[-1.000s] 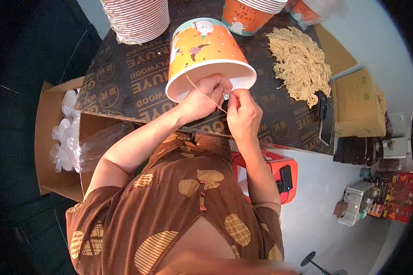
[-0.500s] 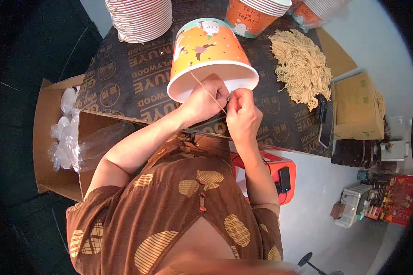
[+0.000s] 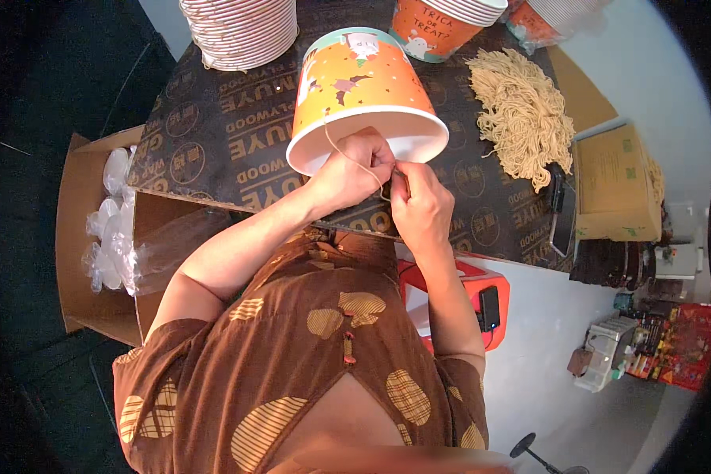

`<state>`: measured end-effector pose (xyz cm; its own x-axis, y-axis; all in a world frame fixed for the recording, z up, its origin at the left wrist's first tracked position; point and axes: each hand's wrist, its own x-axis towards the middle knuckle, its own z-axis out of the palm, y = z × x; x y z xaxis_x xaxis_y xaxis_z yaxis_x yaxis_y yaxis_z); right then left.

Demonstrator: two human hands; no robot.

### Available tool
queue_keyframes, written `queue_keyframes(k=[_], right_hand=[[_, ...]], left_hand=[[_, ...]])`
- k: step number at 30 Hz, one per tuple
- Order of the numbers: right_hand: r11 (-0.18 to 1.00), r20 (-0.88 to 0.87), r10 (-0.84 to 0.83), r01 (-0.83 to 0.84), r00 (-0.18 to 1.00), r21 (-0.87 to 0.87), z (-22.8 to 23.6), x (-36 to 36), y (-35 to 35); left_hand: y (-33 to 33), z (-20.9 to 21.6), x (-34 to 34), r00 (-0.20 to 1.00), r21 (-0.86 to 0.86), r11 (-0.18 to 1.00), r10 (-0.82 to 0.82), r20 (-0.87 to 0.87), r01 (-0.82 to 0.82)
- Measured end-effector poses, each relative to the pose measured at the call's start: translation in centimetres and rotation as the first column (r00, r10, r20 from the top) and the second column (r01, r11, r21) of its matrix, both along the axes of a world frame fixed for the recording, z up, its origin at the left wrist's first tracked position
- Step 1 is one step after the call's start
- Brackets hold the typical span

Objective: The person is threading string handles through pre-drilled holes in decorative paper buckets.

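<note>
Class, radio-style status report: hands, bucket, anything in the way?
Left hand, right hand: close together, grip unclear. Orange bucket: tipped, mouth toward the person. Tan cord crosses left hand; no obstruction seen.

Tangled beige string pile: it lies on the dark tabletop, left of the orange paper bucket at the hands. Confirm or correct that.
Wrong side: in the head view, the tangled beige string pile lies right of the orange paper bucket, not left. It does lie on the dark tabletop, and that bucket is at the hands.
</note>
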<state>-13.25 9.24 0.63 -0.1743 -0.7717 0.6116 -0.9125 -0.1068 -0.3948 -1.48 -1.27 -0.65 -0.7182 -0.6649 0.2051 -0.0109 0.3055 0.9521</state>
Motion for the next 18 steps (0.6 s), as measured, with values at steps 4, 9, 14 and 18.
queue_keyframes(k=[4,9,14,18], right_hand=[[0.999,0.051,-0.012,0.014,0.999,-0.029,-0.3,-0.1,-0.2],[0.999,0.212,-0.031,0.03,0.977,0.011,-0.1,0.1,-0.1],[0.99,0.474,-0.049,-0.021,0.879,0.14,0.6,0.2,0.1],[0.986,0.516,-0.056,-0.033,0.855,0.162,0.9,0.0,-0.1]], left_hand=[[-0.1,0.3,0.1,0.997,-0.017,0.999,-0.031,0.069,0.032],[0.1,0.3,0.1,0.999,0.01,1.0,0.005,0.031,-0.005],[0.1,-0.2,0.0,0.999,-0.09,0.995,0.035,-0.014,-0.036],[0.4,1.0,0.4,0.999,0.081,0.997,-0.02,0.04,0.016]])
